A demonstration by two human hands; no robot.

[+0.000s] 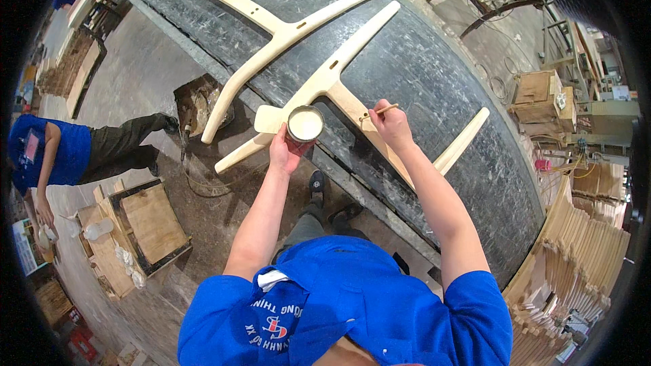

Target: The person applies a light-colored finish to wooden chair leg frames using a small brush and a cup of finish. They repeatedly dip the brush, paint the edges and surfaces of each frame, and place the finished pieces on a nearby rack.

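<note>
While the dark workbench (434, 61) carries two pale wooden frames, the nearer frame (339, 91) lies under both hands. At the bench's near edge, the left hand (283, 152) grips a glue can (305, 124); just right, the right hand (390, 125) pinches a thin stick (381, 111) against the frame.

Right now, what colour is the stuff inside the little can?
Creamy white, inside the can in the left hand; head view.
</note>
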